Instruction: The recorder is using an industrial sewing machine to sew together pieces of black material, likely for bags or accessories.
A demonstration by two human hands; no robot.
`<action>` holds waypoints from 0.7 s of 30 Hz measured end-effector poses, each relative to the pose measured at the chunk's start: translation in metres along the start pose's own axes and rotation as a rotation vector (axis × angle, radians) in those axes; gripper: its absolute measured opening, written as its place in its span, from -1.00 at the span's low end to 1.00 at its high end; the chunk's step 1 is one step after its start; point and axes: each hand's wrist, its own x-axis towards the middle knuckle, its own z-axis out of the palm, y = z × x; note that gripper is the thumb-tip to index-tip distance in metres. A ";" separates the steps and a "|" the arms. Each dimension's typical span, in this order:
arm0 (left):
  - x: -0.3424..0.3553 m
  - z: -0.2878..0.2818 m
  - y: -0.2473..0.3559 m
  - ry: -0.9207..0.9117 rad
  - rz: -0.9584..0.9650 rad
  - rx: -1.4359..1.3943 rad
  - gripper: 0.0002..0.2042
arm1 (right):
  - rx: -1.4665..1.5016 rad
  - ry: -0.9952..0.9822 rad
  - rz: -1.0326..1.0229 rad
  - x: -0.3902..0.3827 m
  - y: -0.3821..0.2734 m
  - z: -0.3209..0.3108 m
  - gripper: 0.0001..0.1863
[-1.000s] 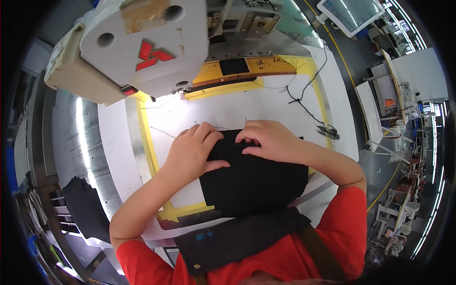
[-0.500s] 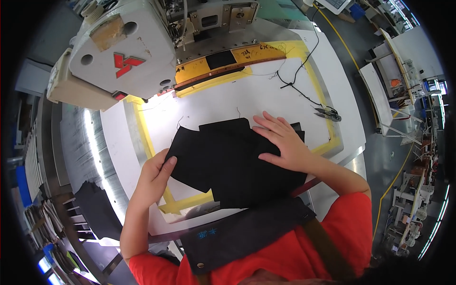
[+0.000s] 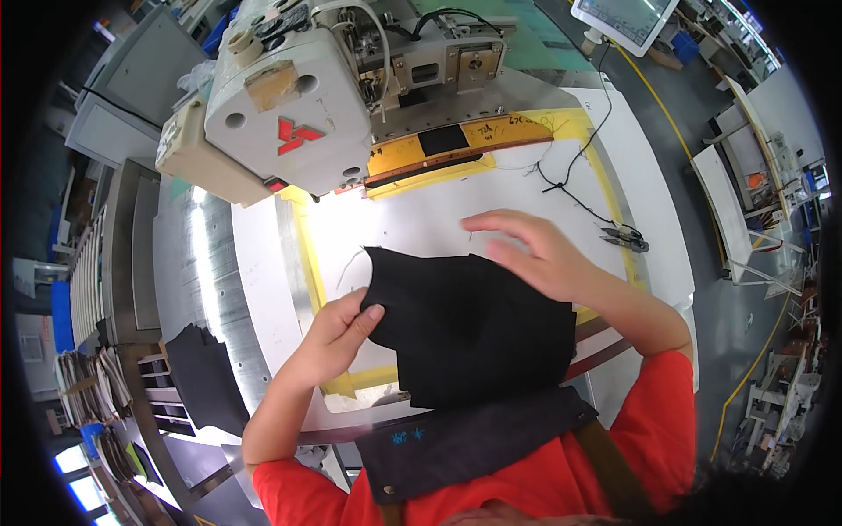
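In front of a grey machine head (image 3: 285,131), on the person's side of it, a piece of black cloth (image 3: 478,329) lies over a white surface (image 3: 421,210), a loose thread (image 3: 349,266) near its left corner. The left hand (image 3: 338,342), nearer the person than the machine head, pinches the cloth's left edge between thumb and bent fingers. The right hand (image 3: 548,259), to the right of the machine head and nearer the person, is spread at the cloth's far right edge, thumb apart from extended fingers, gripping nothing; whether it touches the fabric cannot be told. Just right of the machine head is a yellow plate (image 3: 491,133); farther right and nearer the person, small snips (image 3: 627,238) lie beside a knotted black cord (image 3: 554,186). A screen (image 3: 627,19) stands far right of the machine head.
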 end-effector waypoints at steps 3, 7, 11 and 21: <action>0.014 0.016 0.015 -0.053 0.046 -0.024 -0.81 | 0.395 -0.277 0.002 0.036 0.017 0.049 -0.58; 0.007 0.008 0.025 -0.098 -0.296 -0.120 -0.83 | 0.413 -0.302 0.201 0.035 -0.007 0.025 -0.71; -0.017 -0.020 0.018 -0.565 -0.314 0.185 -0.68 | 0.130 -0.206 0.000 0.026 -0.016 -0.031 -0.83; 0.098 -0.007 0.004 0.042 0.022 0.324 -0.69 | -0.290 0.162 -0.274 0.061 0.031 0.001 -0.80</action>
